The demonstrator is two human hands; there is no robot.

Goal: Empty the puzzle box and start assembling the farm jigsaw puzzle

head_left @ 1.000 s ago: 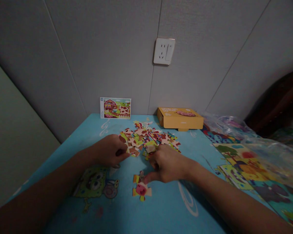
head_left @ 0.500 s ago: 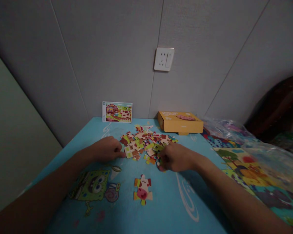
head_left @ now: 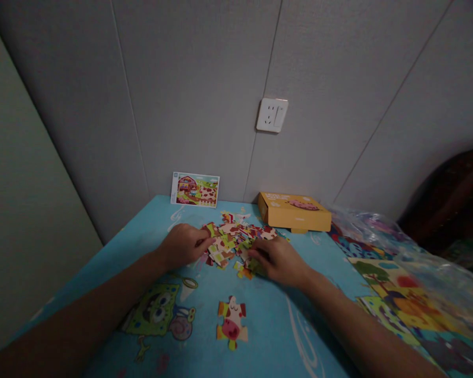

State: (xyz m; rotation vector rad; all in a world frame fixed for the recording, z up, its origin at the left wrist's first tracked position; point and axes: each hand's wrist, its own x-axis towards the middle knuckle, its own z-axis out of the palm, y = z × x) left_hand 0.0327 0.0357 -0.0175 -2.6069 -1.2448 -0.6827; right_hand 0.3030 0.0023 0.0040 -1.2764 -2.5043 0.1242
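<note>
A heap of colourful puzzle pieces (head_left: 230, 237) lies on the light blue tablecloth (head_left: 260, 325). My left hand (head_left: 186, 244) is at the left edge of the heap, its fingers curled and pressed together against the pieces; whether it pinches one is too small to tell. At the heap's right side my right hand (head_left: 276, 258) has its fingers bent over the pieces, and what is under its fingertips is hidden. Nearer to me, apart from the heap, lies a joined cow-face section (head_left: 232, 324) with a pink muzzle.
A farm picture card (head_left: 196, 190) leans on the wall at the back. A yellow box (head_left: 295, 211) lies behind the heap to the right. Clear plastic bags (head_left: 449, 289) and printed picture sheets (head_left: 398, 294) cover the right side. A socket (head_left: 272, 115) is on the wall.
The view has tilted up slightly. My left hand has moved right, onto the heap's left edge. My right hand has shifted a little, its fingers now on the heap's right part.
</note>
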